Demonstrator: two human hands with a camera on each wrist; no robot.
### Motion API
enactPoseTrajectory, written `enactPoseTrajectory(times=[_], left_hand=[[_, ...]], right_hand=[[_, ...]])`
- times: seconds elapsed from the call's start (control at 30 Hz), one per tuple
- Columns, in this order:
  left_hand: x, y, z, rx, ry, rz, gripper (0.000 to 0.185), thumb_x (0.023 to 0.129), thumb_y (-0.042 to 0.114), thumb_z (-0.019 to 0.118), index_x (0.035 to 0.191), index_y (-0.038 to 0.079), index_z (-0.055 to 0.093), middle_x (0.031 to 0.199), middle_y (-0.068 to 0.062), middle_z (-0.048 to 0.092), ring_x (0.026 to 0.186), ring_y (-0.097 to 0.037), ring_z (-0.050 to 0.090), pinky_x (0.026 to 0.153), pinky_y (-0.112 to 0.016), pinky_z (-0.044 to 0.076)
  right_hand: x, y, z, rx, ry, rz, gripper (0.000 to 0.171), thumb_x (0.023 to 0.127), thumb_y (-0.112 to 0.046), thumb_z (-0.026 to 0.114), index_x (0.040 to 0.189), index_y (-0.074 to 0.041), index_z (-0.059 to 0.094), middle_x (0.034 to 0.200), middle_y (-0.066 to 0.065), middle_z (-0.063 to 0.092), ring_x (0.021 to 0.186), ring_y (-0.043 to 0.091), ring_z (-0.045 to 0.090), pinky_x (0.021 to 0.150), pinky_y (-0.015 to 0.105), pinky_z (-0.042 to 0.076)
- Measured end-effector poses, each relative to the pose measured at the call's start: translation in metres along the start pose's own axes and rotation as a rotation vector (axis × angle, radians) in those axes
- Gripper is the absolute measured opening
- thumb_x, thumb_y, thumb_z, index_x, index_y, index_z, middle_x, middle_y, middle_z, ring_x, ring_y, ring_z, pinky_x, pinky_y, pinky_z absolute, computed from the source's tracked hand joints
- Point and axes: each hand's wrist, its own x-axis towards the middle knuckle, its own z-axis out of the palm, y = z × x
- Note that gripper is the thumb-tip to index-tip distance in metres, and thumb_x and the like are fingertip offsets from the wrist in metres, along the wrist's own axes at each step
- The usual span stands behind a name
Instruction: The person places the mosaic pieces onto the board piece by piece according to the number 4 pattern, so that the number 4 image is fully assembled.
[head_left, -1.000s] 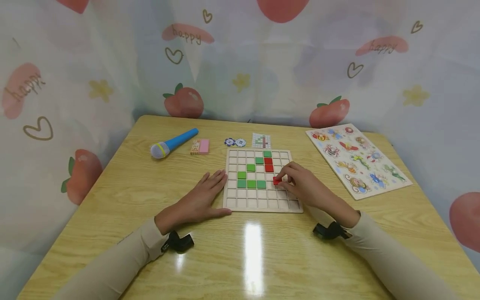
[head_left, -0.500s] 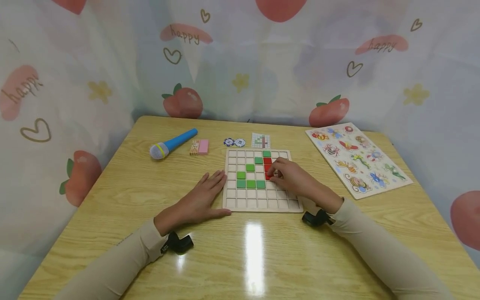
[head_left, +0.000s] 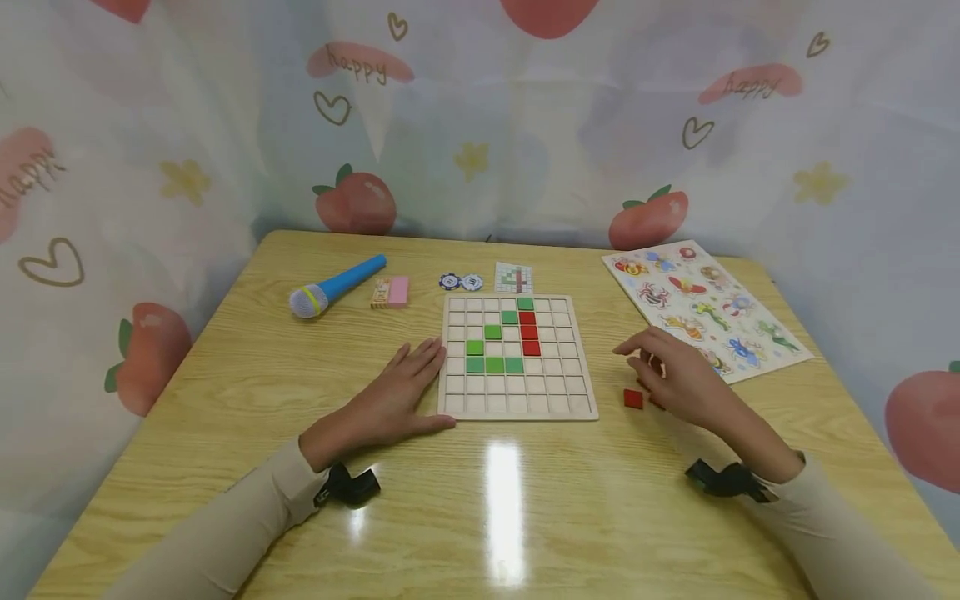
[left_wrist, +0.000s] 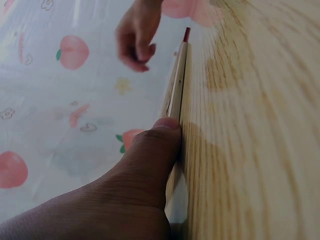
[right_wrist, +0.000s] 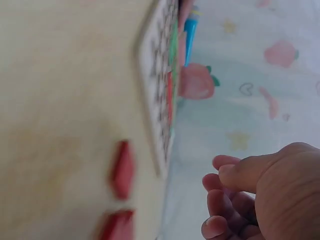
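Near the counter's middle, a grid board (head_left: pixel 516 357) carrying green and red tiles. Left hand (head_left: pixel 396 397) flat against the board's left edge, fingers straight; thumb pressed to that edge in the left wrist view. Right of the board, right hand (head_left: pixel 678 377) hovering over loose red tiles (head_left: pixel 633 398), fingers loosely curled, holding nothing; two tiles plain only in the right wrist view.
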Motion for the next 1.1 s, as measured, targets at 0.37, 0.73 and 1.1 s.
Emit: enactPoseTrajectory(times=[0.37, 0.73, 1.1], left_hand=[[-0.005, -0.005, -0.005, -0.007, -0.001, -0.009, 0.113, 0.094, 0.068, 0.070, 0.170, 0.003, 0.018, 0.181, -0.012, 0.016, 0.170, -0.028, 0.011, 0.139, -0.055, 0.006], [-0.003, -0.006, -0.002, -0.015, 0.008, 0.000, 0.114, 0.093, 0.069, 0.070, 0.171, 0.004, 0.017, 0.181, -0.011, 0.015, 0.170, -0.028, 0.011, 0.139, -0.055, 0.006], [0.000, -0.001, 0.000, -0.029, 0.007, 0.009, 0.114, 0.093, 0.067, 0.072, 0.170, 0.002, 0.018, 0.181, -0.013, 0.016, 0.170, -0.029, 0.011, 0.139, -0.055, 0.005]], right_hand=[[-0.040, 0.001, 0.025, -0.026, 0.011, 0.000, 0.031, 0.093, -0.003, 0.081, 0.121, -0.014, 0.075, 0.120, 0.004, 0.069, 0.088, 0.007, 0.054, 0.071, 0.021, 0.049], [-0.047, 0.003, 0.020, -0.092, 0.037, -0.021, 0.035, 0.089, 0.000, 0.084, 0.119, -0.016, 0.075, 0.111, 0.001, 0.066, 0.086, 0.007, 0.055, 0.067, 0.023, 0.051], [-0.037, -0.002, 0.014, -0.108, 0.017, -0.059, 0.025, 0.092, -0.003, 0.081, 0.113, -0.014, 0.077, 0.109, 0.001, 0.066, 0.088, 0.007, 0.054, 0.070, 0.022, 0.050]])
